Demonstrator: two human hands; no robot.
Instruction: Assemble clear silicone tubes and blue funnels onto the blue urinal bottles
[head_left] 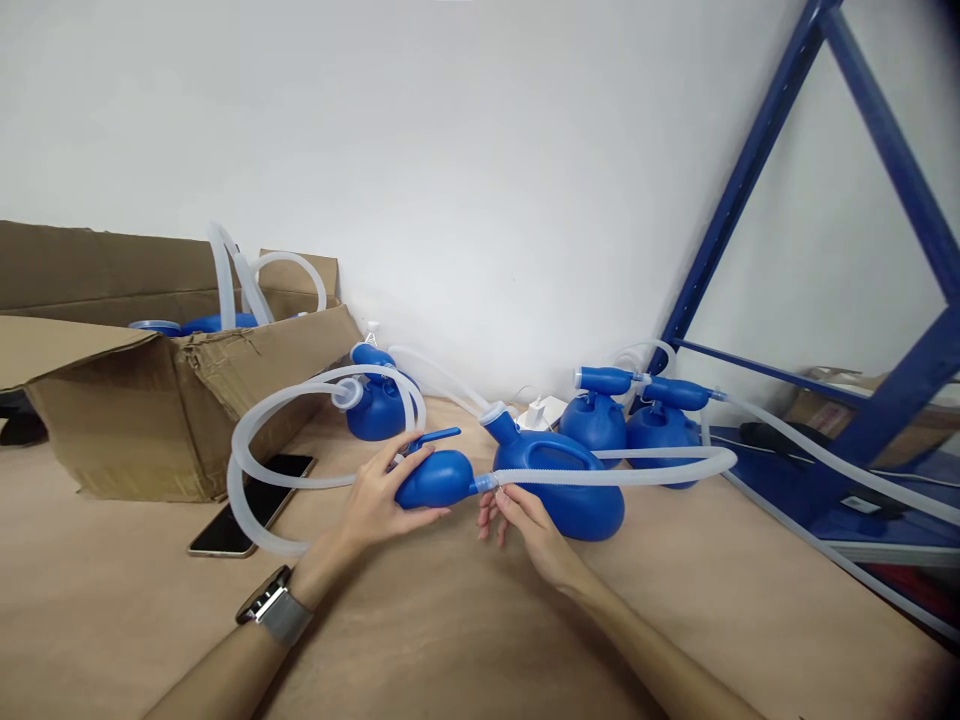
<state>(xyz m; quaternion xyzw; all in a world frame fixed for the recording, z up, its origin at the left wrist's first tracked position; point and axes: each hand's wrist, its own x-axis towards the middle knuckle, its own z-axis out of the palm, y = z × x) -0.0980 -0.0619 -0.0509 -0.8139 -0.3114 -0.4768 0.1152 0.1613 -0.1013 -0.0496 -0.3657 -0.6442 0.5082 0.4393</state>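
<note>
My left hand (382, 490) is wrapped round a rounded blue plastic urinal head (439, 478) with a thin blue lever on top. From its narrow end a clear connector (486, 483) runs into a white corrugated hose (600, 478). The thumb and index finger of my right hand (525, 520) pinch at the hose end by the connector; the other fingers curl loosely below. Just behind my right hand lies a blue urinal bottle (577, 505) with a loop handle and a white-capped neck. The hose bends back at the right, behind the bottle.
At the left, an open cardboard box (127, 430) holds blue parts and hoses. A phone (251, 510) lies beneath a looped hose (238, 470). More blue bottles (375, 408) stand at the back, with others (592, 425) at right. A white charger (535, 412) is by the wall; a blue metal rack (720, 200) borders the right.
</note>
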